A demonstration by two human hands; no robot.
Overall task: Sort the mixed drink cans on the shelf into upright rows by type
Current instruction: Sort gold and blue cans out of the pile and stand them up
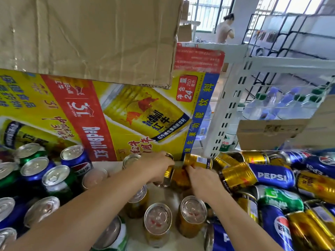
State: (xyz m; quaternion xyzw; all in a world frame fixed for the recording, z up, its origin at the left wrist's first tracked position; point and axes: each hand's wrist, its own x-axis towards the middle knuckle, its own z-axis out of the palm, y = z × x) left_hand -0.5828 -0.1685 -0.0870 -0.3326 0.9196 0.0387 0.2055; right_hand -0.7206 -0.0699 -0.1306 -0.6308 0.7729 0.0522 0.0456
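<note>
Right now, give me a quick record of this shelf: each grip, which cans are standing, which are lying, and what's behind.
Left grip: curled round a gold can
Right grip: touches a second gold can, hold unclear
Standing, left: blue and green cans
Standing, middle: upright gold cans
Lying, right: mixed pile of gold, blue, green
Behind: Red Bull carton

windows [206, 11]: barred, bright daylight | white shelf upright [226, 113]: slotted | black wire rack [290, 33]: right

Glossy metal cans [237, 176]; matt creased cardboard box [87, 37]; white plastic shelf [228, 109].
</note>
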